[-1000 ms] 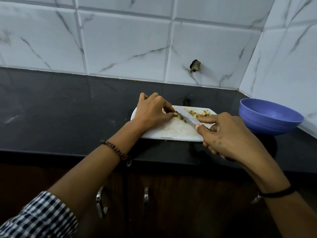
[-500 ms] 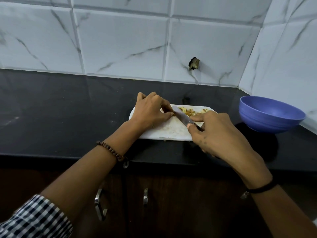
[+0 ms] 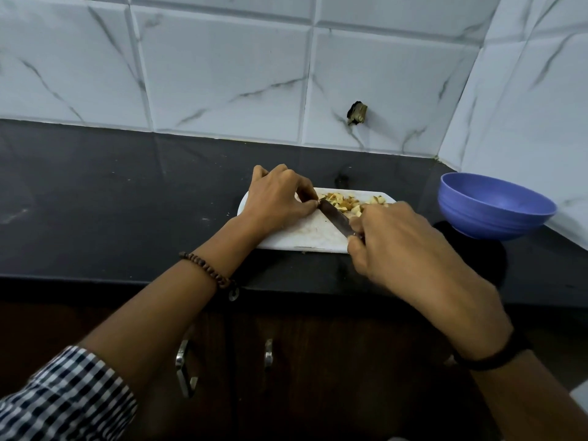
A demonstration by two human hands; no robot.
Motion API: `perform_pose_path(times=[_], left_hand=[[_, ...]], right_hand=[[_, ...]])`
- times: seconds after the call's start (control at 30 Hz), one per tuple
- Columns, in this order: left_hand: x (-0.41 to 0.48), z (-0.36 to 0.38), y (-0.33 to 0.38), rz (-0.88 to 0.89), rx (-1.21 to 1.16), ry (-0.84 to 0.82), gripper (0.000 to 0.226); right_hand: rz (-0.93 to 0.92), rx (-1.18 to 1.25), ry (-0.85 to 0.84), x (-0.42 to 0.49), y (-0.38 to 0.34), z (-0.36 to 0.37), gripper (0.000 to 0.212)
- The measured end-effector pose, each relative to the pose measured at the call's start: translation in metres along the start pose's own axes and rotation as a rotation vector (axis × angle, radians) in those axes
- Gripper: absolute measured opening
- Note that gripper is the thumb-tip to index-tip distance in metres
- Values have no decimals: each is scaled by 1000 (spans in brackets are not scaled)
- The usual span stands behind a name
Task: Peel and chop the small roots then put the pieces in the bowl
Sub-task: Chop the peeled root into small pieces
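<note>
A white cutting board (image 3: 305, 232) lies on the black counter. Several yellowish chopped root pieces (image 3: 343, 202) are heaped at its far edge. My left hand (image 3: 280, 198) rests on the board's left end and pinches a small bit of root at its fingertips, mostly hidden. My right hand (image 3: 401, 249) grips the handle of a knife (image 3: 335, 216); the blade slants up-left with its tip against my left fingertips. A purple bowl (image 3: 490, 206) stands to the right of the board, and its inside looks bare.
The black counter (image 3: 111, 202) stretches left of the board. White marbled tiles (image 3: 222, 74) form the back wall and a side wall close behind the bowl. A dark stub (image 3: 357, 112) sticks out of the back wall. Dark cabinet doors with metal handles (image 3: 184, 370) sit below.
My right hand has drawn back toward me along the knife, and its forefinger no longer lies stretched out along the blade. The left hand stays pinching at the blade tip.
</note>
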State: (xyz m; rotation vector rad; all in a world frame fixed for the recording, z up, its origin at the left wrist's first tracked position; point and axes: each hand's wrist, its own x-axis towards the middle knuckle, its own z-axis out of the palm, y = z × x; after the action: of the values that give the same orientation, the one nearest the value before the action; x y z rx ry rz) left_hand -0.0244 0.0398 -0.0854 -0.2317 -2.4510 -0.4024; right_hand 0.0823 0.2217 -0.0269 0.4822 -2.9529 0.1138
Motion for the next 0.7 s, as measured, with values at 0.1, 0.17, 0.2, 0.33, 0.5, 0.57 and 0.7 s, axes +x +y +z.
perform_pose_path(times=[0.1,0.17,0.2,0.33,0.5,0.57,0.7], left_hand=[[0,-2,0,-11,-27,-14,13],[-1,-3,1,-21,-49,-25,12],[-1,-4,1,-31,-65,-31,12],[1,-6,-3,-113,-151,-15,14],[2,-7,-12,-210,2,108,23],[1,-7,-16,-248,62,109,24],[0,-5,-18,-258,80,77,25]], right_hand=[[-19,-2,10,-6,12,-15,27],[-30,35,-24,-9,19,-26,29],[-40,55,-32,-9,22,-29,31],[-16,119,71,-3,28,-22,36],[-37,169,201,9,25,8,38],[-61,208,168,12,21,16,40],[-1,154,167,16,27,23,36]])
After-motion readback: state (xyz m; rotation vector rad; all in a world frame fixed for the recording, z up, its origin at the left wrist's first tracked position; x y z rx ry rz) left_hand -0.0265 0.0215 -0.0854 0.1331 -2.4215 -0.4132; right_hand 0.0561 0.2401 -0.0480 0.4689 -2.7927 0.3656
